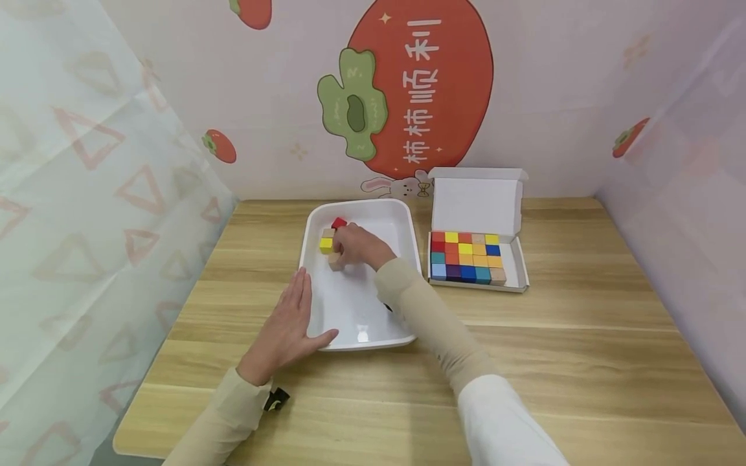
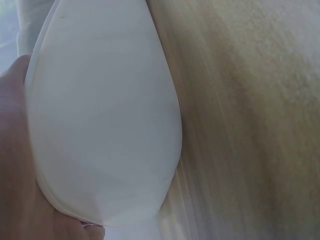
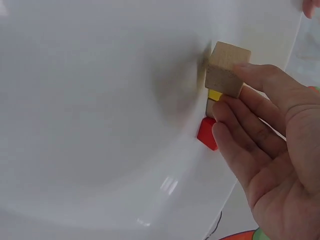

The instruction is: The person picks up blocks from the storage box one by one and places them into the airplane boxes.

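My right hand is inside the white tray, pinching a plain wooden cube between thumb and fingers. Beyond that cube, a yellow cube, a second plain wooden cube and a red cube lie in a row along the tray's left side. The right wrist view shows these three partly hidden by the held cube and fingers. My left hand rests at the tray's near left corner, fingers straight and thumb spread along the front rim.
Right of the tray, a white cardboard box with its lid raised holds rows of coloured cubes. Both stand on a wooden table, whose back edge meets a printed wall sheet. A small black object shows beside the left wrist.
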